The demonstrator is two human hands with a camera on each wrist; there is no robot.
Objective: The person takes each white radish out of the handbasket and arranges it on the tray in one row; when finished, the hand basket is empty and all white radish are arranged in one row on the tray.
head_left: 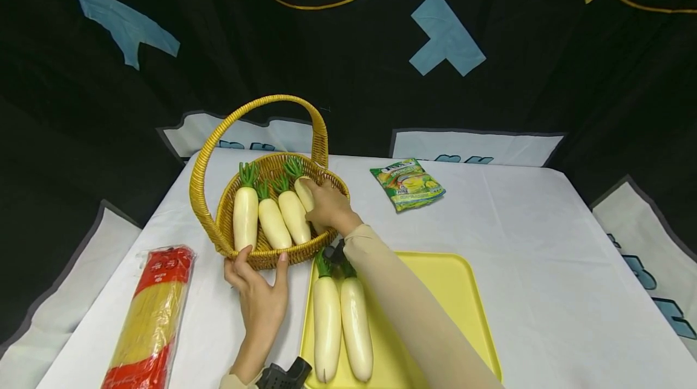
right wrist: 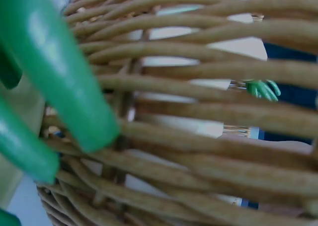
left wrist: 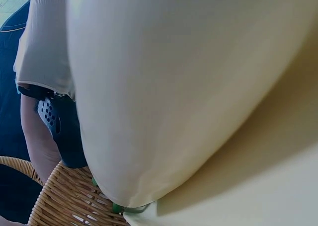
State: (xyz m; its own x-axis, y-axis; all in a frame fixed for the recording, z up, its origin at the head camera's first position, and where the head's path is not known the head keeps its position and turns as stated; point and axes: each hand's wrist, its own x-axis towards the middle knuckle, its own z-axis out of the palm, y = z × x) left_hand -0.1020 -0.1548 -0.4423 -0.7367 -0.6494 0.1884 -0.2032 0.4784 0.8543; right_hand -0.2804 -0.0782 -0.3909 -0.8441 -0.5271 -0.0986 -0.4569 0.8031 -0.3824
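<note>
A woven basket [head_left: 272, 259] with a tall arched handle holds several white radishes [head_left: 246, 216] with green tops, lying side by side. My right hand [head_left: 329, 206] reaches over the basket's right rim and grips the rightmost radish [head_left: 304, 190], covering its lower part. With thumb and fingers spread, my left hand [head_left: 258, 289] touches the front rim of the basket. Two more white radishes [head_left: 327, 328] lie on a yellow tray [head_left: 435, 292], one of them close up in the left wrist view. Basket weave [right wrist: 198, 107] and green radish tops [right wrist: 64, 77] fill the right wrist view.
A red and yellow pack of noodles [head_left: 149, 316] lies at the left of the white table. Behind the tray is a green sachet [head_left: 408, 184]. My right forearm [head_left: 414, 310] crosses above the tray. Dark cloth [head_left: 348, 74] hangs behind the table.
</note>
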